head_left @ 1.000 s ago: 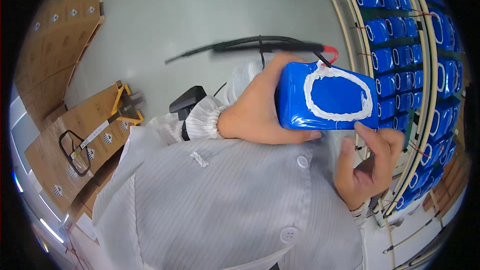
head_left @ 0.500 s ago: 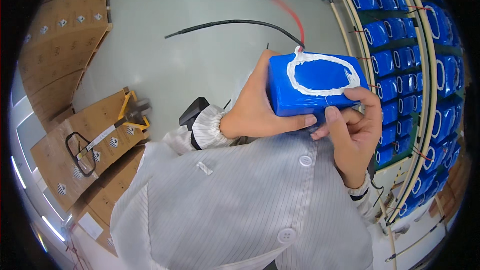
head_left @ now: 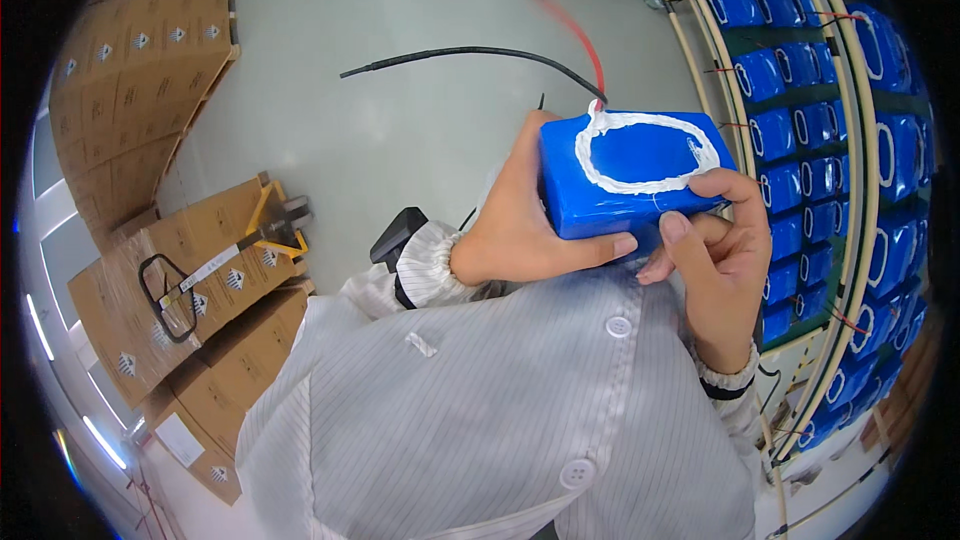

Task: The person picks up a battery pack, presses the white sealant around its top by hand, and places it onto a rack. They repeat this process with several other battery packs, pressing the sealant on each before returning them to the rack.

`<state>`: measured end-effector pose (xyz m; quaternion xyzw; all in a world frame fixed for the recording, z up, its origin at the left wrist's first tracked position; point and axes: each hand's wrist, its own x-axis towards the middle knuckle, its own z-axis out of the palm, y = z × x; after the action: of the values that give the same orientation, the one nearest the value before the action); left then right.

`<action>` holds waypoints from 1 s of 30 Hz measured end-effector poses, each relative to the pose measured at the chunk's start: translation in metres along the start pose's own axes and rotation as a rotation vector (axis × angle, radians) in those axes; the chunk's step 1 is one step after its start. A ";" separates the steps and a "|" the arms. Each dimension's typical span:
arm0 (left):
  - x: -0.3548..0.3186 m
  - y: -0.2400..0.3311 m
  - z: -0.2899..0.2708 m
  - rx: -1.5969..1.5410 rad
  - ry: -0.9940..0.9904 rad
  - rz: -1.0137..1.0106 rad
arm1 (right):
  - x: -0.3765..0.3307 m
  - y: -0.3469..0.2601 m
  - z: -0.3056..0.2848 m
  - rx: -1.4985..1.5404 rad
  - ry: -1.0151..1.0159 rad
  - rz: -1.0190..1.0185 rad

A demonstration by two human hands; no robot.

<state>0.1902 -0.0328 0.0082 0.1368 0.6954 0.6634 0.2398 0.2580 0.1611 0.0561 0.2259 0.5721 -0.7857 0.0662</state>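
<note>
A blue shrink-wrapped battery pack (head_left: 640, 152) is held up in front of my chest, tilted a little. An oval ring of white paste (head_left: 625, 187) runs around its top face. From the far edge come a red wire (head_left: 580, 38) and a black wire (head_left: 470, 50), both reaching out to the left. My left hand (head_left: 510, 230) wraps the pack's left side, thumb along the near face. My right hand (head_left: 720, 250) is at the near right corner, its index fingertip on the edge beside the paste and its thumb against the near face. Its other fingers are curled.
On the right stands a rack (head_left: 855, 190) with tubular rails and several rows of similar blue packs. Stacked cardboard boxes (head_left: 140, 50) rise at the far left. Nearer left, a yellow-and-black hand truck (head_left: 235, 255) is by more boxes. Grey floor (head_left: 400, 120) lies between.
The surroundings have shifted slightly right and down in the picture. Both hands keep their hold on the battery pack, with the right index fingertip still at the paste's edge.
</note>
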 end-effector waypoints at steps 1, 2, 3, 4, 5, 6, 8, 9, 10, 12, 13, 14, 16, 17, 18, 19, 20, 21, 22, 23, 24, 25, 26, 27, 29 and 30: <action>-0.001 -0.001 0.001 0.001 0.002 -0.001 | -0.001 0.002 0.000 0.000 -0.002 0.001; -0.001 0.000 0.003 -0.004 0.009 0.004 | -0.001 0.003 0.000 0.012 0.000 -0.020; -0.002 0.000 0.004 -0.008 0.016 0.009 | -0.002 0.004 0.000 0.023 0.003 -0.041; -0.003 0.000 0.005 -0.006 0.017 0.007 | -0.002 0.005 0.000 0.025 0.001 -0.040; -0.003 0.001 0.004 0.007 0.028 0.024 | -0.002 0.005 0.001 0.026 0.004 -0.046; -0.003 0.001 0.004 0.020 0.040 0.040 | -0.002 0.004 0.002 0.026 0.007 -0.052; -0.004 0.002 0.004 0.070 0.040 0.063 | -0.003 0.003 0.002 0.022 0.008 -0.042; -0.005 0.002 0.003 0.123 0.039 0.087 | -0.004 0.002 0.002 0.019 0.008 -0.035; -0.006 0.004 0.002 0.124 0.038 0.087 | -0.004 0.001 0.002 0.020 0.008 -0.035; -0.008 0.008 0.001 0.130 -0.036 -0.003 | -0.007 0.000 0.002 0.021 0.004 -0.024; -0.008 0.007 0.001 0.130 -0.036 -0.005 | -0.007 -0.001 0.002 0.021 0.005 -0.023; -0.009 0.006 0.002 0.101 -0.031 -0.003 | -0.008 0.000 0.002 0.025 0.001 -0.023; -0.010 0.006 0.002 0.073 -0.027 -0.001 | -0.010 -0.001 0.003 0.030 -0.002 -0.025; -0.011 0.006 0.002 0.096 -0.030 0.010 | -0.011 -0.003 0.004 0.043 -0.007 -0.001; -0.012 0.006 0.002 0.119 -0.033 0.022 | -0.012 -0.003 0.004 0.056 -0.012 0.021; -0.012 0.006 0.002 0.118 -0.037 0.021 | -0.012 -0.003 0.004 0.056 -0.008 0.021; -0.012 0.008 0.002 0.132 -0.040 0.026 | -0.013 -0.003 0.004 0.082 -0.049 0.018; -0.013 0.008 0.002 0.145 -0.044 0.031 | -0.013 -0.004 0.003 0.106 -0.088 0.014; -0.012 0.008 0.002 0.141 -0.047 0.032 | -0.013 -0.005 0.003 0.104 -0.084 0.014; -0.011 0.006 0.002 0.108 -0.010 0.055 | -0.012 -0.004 0.003 0.100 -0.082 0.020; -0.010 0.004 0.002 0.076 0.027 0.078 | -0.011 -0.004 0.002 0.096 -0.080 0.025; -0.010 0.003 0.002 0.075 0.031 0.081 | -0.009 -0.003 0.000 0.092 -0.083 0.024; -0.010 0.001 0.001 0.076 0.032 0.088 | -0.008 -0.002 -0.003 0.019 -0.055 -0.015; -0.010 -0.001 0.000 0.077 0.033 0.095 | -0.006 -0.001 -0.004 -0.054 -0.028 -0.054; -0.011 0.002 -0.005 0.088 -0.014 0.068 | -0.006 0.000 -0.004 -0.032 -0.029 -0.059; -0.011 0.002 -0.006 0.099 -0.063 0.039 | -0.006 0.001 -0.004 -0.009 -0.029 -0.063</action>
<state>0.1961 -0.0434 0.0123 0.1830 0.7165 0.6283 0.2415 0.2646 0.1639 0.0570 0.1959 0.5816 -0.7879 0.0508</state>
